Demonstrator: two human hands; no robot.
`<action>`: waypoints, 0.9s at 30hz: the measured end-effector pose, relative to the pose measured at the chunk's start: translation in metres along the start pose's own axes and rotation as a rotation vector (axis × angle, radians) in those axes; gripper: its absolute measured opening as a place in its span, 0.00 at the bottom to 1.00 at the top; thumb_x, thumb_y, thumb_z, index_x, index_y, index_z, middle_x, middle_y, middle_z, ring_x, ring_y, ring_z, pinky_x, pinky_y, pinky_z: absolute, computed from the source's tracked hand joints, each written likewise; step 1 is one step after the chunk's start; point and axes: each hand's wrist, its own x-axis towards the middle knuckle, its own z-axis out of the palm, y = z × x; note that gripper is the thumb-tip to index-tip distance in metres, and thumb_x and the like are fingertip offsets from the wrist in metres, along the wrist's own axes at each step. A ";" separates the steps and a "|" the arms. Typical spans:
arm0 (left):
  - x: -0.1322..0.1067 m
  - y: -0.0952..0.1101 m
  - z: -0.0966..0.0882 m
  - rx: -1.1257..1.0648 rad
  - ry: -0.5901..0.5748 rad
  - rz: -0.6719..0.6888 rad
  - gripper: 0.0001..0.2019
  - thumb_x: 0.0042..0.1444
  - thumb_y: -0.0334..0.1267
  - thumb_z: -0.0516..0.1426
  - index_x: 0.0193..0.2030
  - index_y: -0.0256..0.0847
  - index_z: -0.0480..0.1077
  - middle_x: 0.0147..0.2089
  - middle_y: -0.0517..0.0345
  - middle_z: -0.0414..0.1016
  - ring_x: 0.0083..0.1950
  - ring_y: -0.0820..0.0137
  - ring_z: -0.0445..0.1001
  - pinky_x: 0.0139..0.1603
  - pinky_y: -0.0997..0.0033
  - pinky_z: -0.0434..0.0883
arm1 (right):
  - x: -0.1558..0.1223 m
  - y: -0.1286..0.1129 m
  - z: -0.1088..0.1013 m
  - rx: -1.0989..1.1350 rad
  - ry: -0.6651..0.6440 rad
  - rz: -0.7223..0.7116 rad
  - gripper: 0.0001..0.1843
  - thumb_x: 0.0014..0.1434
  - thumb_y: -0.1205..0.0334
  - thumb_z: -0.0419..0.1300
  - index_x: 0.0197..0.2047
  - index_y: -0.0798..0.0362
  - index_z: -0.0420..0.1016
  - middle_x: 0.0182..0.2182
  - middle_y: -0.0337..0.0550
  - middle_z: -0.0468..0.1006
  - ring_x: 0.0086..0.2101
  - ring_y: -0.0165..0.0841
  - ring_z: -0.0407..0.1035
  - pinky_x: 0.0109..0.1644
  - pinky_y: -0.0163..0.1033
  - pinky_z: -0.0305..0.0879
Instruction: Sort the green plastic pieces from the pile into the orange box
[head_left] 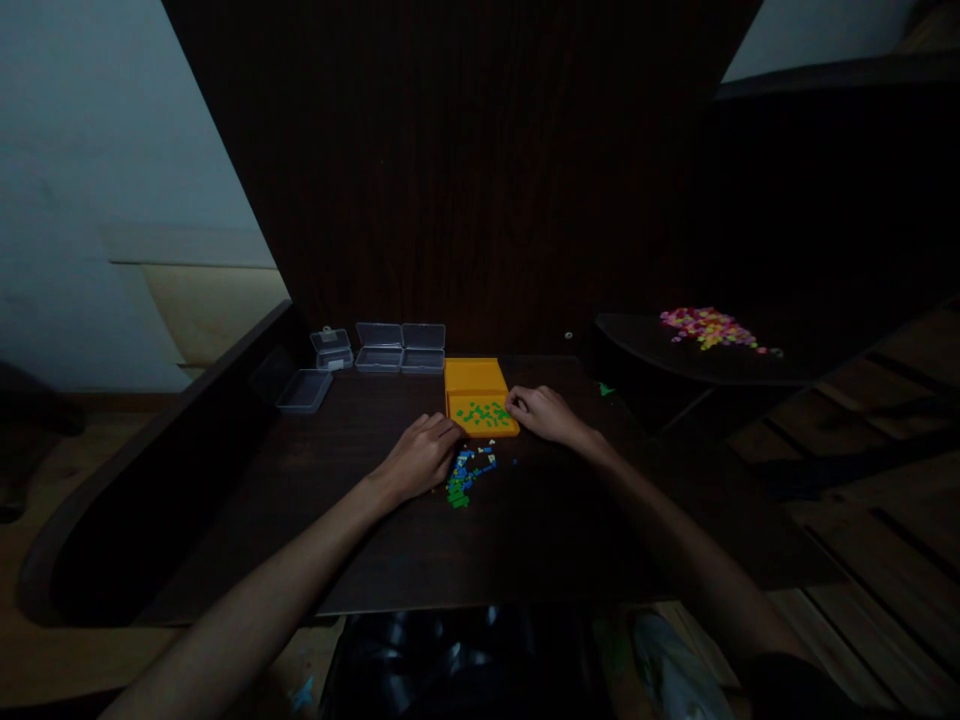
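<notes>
An orange-yellow plastic box (477, 376) lies open on the dark desk, its lid tipped back. Small green pieces (484, 412) are scattered inside its tray. My right hand (546, 412) is at the tray's right edge, its fingers curled into a pinch; anything between the fingertips is too small to make out. By the front left corner of the box is my left hand (426, 455), closed with its fingers bent downward and the fingertips hidden. Just right of it, in front of the box, lies a loose pile of small blue, green, white and yellow pieces (459, 485).
Clear plastic cases (401, 360) stand open along the back panel, with a smaller clear case (331, 352) and a clear tray (304, 392) to their left. A heap of pink and yellow pieces (709, 327) lies on the right shelf (780, 368). A raised side board (180, 450) borders the left.
</notes>
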 end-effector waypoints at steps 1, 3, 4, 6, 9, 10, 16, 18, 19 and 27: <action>0.000 0.000 0.000 0.000 -0.002 -0.005 0.12 0.59 0.25 0.51 0.46 0.36 0.71 0.42 0.49 0.75 0.44 0.62 0.70 0.46 0.61 0.68 | 0.003 -0.002 -0.001 -0.058 -0.025 0.009 0.13 0.66 0.60 0.52 0.43 0.53 0.76 0.31 0.43 0.79 0.30 0.31 0.70 0.32 0.33 0.53; 0.000 -0.001 -0.001 -0.006 0.001 -0.008 0.12 0.58 0.25 0.51 0.46 0.36 0.71 0.42 0.49 0.75 0.43 0.62 0.70 0.46 0.62 0.67 | 0.009 -0.007 -0.003 -0.164 -0.067 0.033 0.15 0.67 0.59 0.49 0.45 0.52 0.75 0.36 0.46 0.80 0.34 0.33 0.72 0.34 0.34 0.55; 0.000 -0.001 -0.001 -0.011 0.001 -0.006 0.12 0.58 0.25 0.51 0.46 0.37 0.71 0.42 0.49 0.75 0.44 0.62 0.70 0.46 0.62 0.67 | 0.012 -0.009 -0.004 -0.213 -0.089 0.041 0.15 0.67 0.59 0.48 0.46 0.52 0.75 0.38 0.47 0.80 0.36 0.35 0.73 0.35 0.34 0.56; 0.000 -0.001 -0.001 -0.019 -0.003 -0.004 0.12 0.59 0.25 0.51 0.46 0.37 0.71 0.42 0.50 0.75 0.44 0.62 0.69 0.46 0.63 0.67 | 0.015 -0.012 -0.005 -0.278 -0.132 0.047 0.15 0.67 0.60 0.48 0.46 0.52 0.75 0.41 0.49 0.79 0.40 0.37 0.73 0.37 0.35 0.57; 0.001 0.000 -0.002 -0.007 -0.014 0.001 0.11 0.60 0.26 0.50 0.46 0.37 0.71 0.42 0.50 0.75 0.45 0.61 0.69 0.47 0.62 0.67 | 0.018 -0.015 -0.006 -0.303 -0.162 0.041 0.14 0.66 0.62 0.50 0.46 0.53 0.76 0.43 0.52 0.79 0.43 0.38 0.73 0.40 0.36 0.59; 0.001 0.000 -0.003 -0.001 -0.015 0.004 0.11 0.61 0.27 0.50 0.45 0.37 0.70 0.41 0.50 0.75 0.45 0.61 0.69 0.48 0.61 0.66 | 0.018 -0.015 -0.006 -0.301 -0.165 0.041 0.14 0.65 0.62 0.50 0.46 0.53 0.76 0.43 0.52 0.79 0.43 0.39 0.73 0.40 0.36 0.60; 0.000 0.001 -0.004 0.003 -0.014 0.024 0.10 0.62 0.29 0.49 0.45 0.37 0.70 0.41 0.50 0.74 0.44 0.62 0.69 0.48 0.61 0.67 | 0.019 -0.012 -0.008 -0.281 -0.178 0.037 0.14 0.62 0.62 0.54 0.47 0.51 0.76 0.44 0.48 0.80 0.43 0.38 0.73 0.41 0.36 0.61; 0.000 0.001 -0.004 0.002 -0.008 0.026 0.10 0.62 0.28 0.49 0.45 0.37 0.70 0.41 0.50 0.74 0.44 0.62 0.69 0.48 0.61 0.67 | 0.017 -0.010 -0.010 -0.253 -0.162 0.028 0.14 0.62 0.62 0.54 0.48 0.51 0.77 0.43 0.48 0.80 0.42 0.38 0.73 0.40 0.36 0.61; 0.000 0.000 -0.003 0.002 -0.008 0.030 0.10 0.61 0.28 0.49 0.45 0.37 0.70 0.41 0.50 0.74 0.45 0.62 0.69 0.48 0.60 0.67 | 0.016 -0.009 -0.011 -0.235 -0.144 0.021 0.14 0.61 0.62 0.54 0.48 0.51 0.77 0.42 0.48 0.80 0.41 0.38 0.74 0.40 0.36 0.61; 0.001 -0.001 -0.003 -0.001 -0.009 0.045 0.11 0.59 0.26 0.50 0.44 0.38 0.70 0.41 0.50 0.75 0.44 0.62 0.69 0.47 0.61 0.67 | -0.018 -0.032 -0.017 0.054 -0.169 -0.180 0.12 0.57 0.66 0.59 0.43 0.52 0.79 0.26 0.38 0.76 0.25 0.28 0.66 0.31 0.33 0.55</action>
